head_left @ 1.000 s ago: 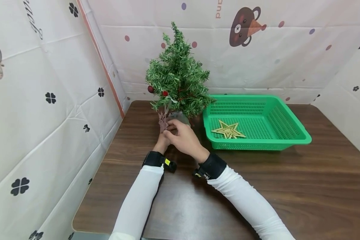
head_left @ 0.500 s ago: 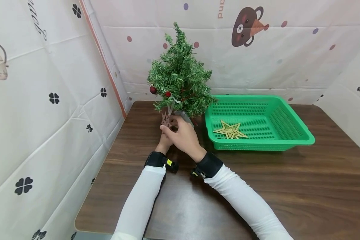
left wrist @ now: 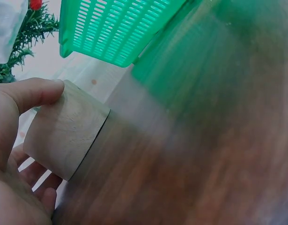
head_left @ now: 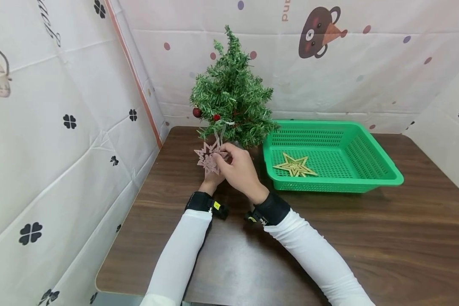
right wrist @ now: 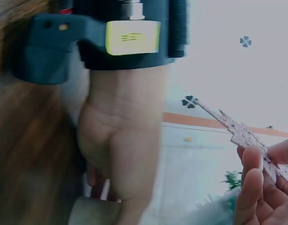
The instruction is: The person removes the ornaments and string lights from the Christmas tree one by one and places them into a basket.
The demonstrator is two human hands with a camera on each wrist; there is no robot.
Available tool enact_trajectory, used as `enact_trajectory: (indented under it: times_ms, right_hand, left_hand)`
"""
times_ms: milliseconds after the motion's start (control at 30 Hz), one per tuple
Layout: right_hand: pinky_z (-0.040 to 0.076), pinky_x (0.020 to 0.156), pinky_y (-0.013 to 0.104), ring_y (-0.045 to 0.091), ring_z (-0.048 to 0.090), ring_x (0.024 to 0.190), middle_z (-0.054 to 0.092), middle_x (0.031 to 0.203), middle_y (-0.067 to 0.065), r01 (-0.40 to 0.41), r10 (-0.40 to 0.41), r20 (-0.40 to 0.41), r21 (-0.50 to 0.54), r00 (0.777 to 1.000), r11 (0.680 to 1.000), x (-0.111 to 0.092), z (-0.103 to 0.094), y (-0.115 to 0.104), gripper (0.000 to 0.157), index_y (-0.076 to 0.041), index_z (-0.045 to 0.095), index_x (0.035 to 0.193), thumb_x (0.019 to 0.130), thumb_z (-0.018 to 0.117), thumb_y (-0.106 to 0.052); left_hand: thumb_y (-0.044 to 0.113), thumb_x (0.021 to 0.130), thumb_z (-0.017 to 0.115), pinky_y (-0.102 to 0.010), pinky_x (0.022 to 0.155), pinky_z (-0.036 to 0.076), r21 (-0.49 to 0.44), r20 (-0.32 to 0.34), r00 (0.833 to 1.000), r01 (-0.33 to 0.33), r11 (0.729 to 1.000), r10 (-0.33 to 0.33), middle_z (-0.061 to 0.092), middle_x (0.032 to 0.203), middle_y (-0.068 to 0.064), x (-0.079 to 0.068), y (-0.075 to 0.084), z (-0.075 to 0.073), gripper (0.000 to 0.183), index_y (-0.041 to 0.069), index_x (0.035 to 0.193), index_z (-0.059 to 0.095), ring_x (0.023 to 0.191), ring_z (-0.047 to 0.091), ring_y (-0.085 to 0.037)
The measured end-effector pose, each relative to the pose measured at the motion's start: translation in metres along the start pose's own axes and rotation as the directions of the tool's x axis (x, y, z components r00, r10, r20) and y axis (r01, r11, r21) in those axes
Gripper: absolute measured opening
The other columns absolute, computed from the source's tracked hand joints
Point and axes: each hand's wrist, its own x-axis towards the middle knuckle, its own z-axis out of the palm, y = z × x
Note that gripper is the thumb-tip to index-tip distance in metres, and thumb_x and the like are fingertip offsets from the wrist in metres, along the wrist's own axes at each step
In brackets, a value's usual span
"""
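Pink star ornament (head_left: 205,157): glittery, many-pointed, with cut-outs; held up in front of the tree's lower branches, over the part of the desk toward its rear left corner.
Ribbon (head_left: 219,137): pale, runs up from the star to the lowest branches; whether it is looped over one cannot be told.
Right hand (head_left: 240,168): pinches the star's right side between thumb and fingers.
Left hand (head_left: 213,177): largely hidden behind the star and the right hand in the head view; in the left wrist view its thumb and fingers are curled round the tree's base.
Base (left wrist: 66,131): short, pale, rounded block, its lower edge at the desk top.
Tree (head_left: 233,97): small, green, bushy, upright near the desk's rear left corner.
Red ball (head_left: 196,112): hangs at the left of the low branches; a smaller red ornament (head_left: 216,117) sits just right of it.
Green basket (head_left: 336,182): just right of the tree, along the desk's rear edge.
Gold star (head_left: 295,165): lies in the basket's front left part.
Desk (head_left: 367,229): dark brown, wood-grained, rounded corners.
Sleeves (head_left: 317,255): white, with black wrist straps (head_left: 271,209) beyond them.
Backdrop (head_left: 80,182): white printed sheet behind the desk and along its left edge.
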Motion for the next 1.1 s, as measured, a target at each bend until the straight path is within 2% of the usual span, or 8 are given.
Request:
enact_trajectory:
  times_ms: [67,167,233,367,433,467,733,1100]
  right_hand:
    - [0.044,0.056,0.027,0.013,0.054,0.058,0.066,0.078,0.001,0.012,-0.012,-0.003,0.007,1.0,1.0,0.0,-0.005,-0.003,0.011,-0.012,0.07,0.101,0.101,0.065,-0.021]
    - [0.044,0.055,0.027,0.013,0.054,0.059,0.067,0.079,0.001,0.028,-0.028,-0.01,0.021,1.0,0.999,0.001,-0.013,-0.008,0.01,-0.011,0.07,0.1,0.101,0.066,-0.021]
    - [0.043,0.055,0.027,0.013,0.055,0.058,0.067,0.079,0.001,0.032,-0.031,-0.009,0.029,0.999,0.999,0.001,-0.018,-0.011,0.01,-0.012,0.071,0.1,0.101,0.066,-0.02]
    - [0.044,0.054,0.027,0.013,0.056,0.059,0.066,0.077,0.001,0.032,-0.033,0.012,0.054,0.999,0.998,0.0,-0.027,-0.018,0.01,-0.012,0.071,0.101,0.1,0.066,-0.02]
    - [0.044,0.053,0.027,0.013,0.057,0.059,0.066,0.076,0.0,0.035,-0.037,0.02,0.068,0.999,0.997,0.0,-0.031,-0.021,0.009,-0.013,0.071,0.1,0.1,0.067,-0.02]
    - [0.044,0.053,0.027,0.014,0.057,0.058,0.066,0.076,0.001,0.039,-0.041,0.021,0.076,0.999,0.996,0.0,-0.033,-0.022,0.009,-0.013,0.071,0.099,0.1,0.067,-0.02]
    - [0.046,0.049,0.027,0.016,0.056,0.053,0.063,0.068,0.006,0.067,-0.067,0.0,0.114,0.998,0.991,0.004,-0.052,-0.025,0.01,-0.007,0.07,0.095,0.099,0.068,-0.016]
    - [0.049,0.052,0.028,0.015,0.059,0.054,0.065,0.072,0.009,0.09,-0.094,0.013,0.169,0.995,0.981,0.006,-0.07,-0.028,0.008,-0.004,0.068,0.097,0.1,0.066,-0.012]
  left_hand:
    - [0.031,0.112,0.035,-0.031,0.106,0.043,0.161,-0.108,0.989,-0.081,0.984,0.099,0.059,0.133,-0.006,-0.001,0.022,-0.025,0.04,0.008,0.139,0.054,0.122,0.054,-0.019]
    - [0.027,0.111,0.04,-0.029,0.108,0.043,0.037,-0.221,0.971,-0.085,0.996,0.091,0.06,0.13,-0.01,-0.01,0.082,-0.093,0.038,0.003,0.137,0.054,0.122,0.055,-0.019]
    - [0.025,0.108,0.048,-0.027,0.106,0.043,-0.203,-0.249,0.968,-0.068,0.977,0.016,0.062,0.125,-0.01,-0.02,0.13,-0.148,0.034,0.002,0.132,0.057,0.118,0.056,-0.016]
    - [0.009,0.098,0.058,-0.029,0.097,0.045,-0.689,-0.174,0.973,-0.012,0.725,-0.149,0.062,0.117,-0.018,-0.036,0.212,-0.242,0.03,-0.007,0.124,0.058,0.105,0.056,-0.02]
    - [0.003,0.094,0.061,-0.028,0.095,0.045,-0.744,-0.113,0.971,0.057,0.666,-0.209,0.061,0.118,-0.022,-0.039,0.234,-0.266,0.033,-0.009,0.125,0.057,0.103,0.055,-0.022]
    - [0.001,0.093,0.061,-0.028,0.093,0.045,-0.752,-0.085,0.969,0.089,0.653,-0.23,0.061,0.117,-0.023,-0.04,0.24,-0.272,0.033,-0.009,0.124,0.057,0.101,0.054,-0.022]
    - [0.009,0.099,0.065,-0.043,0.112,0.043,-0.621,-0.055,0.969,0.155,0.768,-0.24,0.058,0.138,-0.019,-0.035,0.246,-0.276,0.042,-0.001,0.138,0.054,0.128,0.055,-0.031]
    - [0.025,0.093,0.075,-0.044,0.119,0.038,-0.604,0.139,0.906,0.398,0.691,-0.4,0.047,0.154,-0.008,-0.036,0.239,-0.273,0.072,0.014,0.154,0.038,0.142,0.046,-0.025]
